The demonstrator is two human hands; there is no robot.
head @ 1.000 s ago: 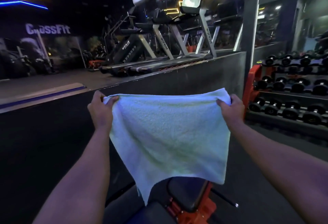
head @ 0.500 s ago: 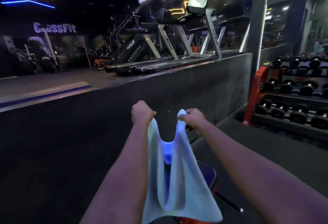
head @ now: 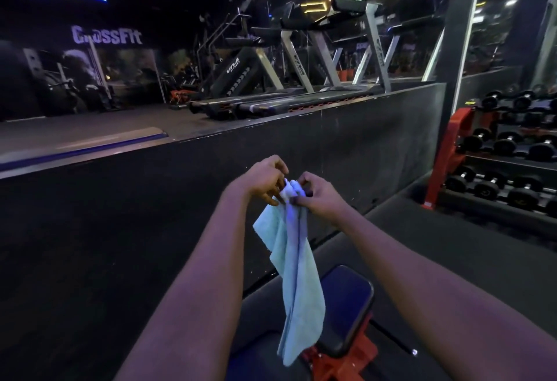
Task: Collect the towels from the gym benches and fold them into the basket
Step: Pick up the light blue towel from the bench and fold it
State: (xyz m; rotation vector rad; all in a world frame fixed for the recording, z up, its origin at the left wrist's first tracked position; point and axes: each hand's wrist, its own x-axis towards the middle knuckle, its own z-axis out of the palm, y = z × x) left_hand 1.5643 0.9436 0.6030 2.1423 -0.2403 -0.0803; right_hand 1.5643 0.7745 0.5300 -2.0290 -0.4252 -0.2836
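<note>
A pale blue towel [head: 297,275] hangs doubled over in front of me, its top corners pinched together. My left hand [head: 265,180] and my right hand [head: 318,195] both grip those corners, fingers touching at the top of the fold. The towel dangles down over a gym bench [head: 346,305] with a dark padded seat and a red frame. No basket is in view.
A dark waist-high wall [head: 346,139] runs across ahead, with treadmills [head: 301,100] on the raised floor behind it. A red rack of dumbbells [head: 497,169] stands at the right. Dark rubber floor lies to the left and right of the bench.
The towel was held spread wide between my hands. My hands have come together, folding it in half, and it now hangs narrow.
</note>
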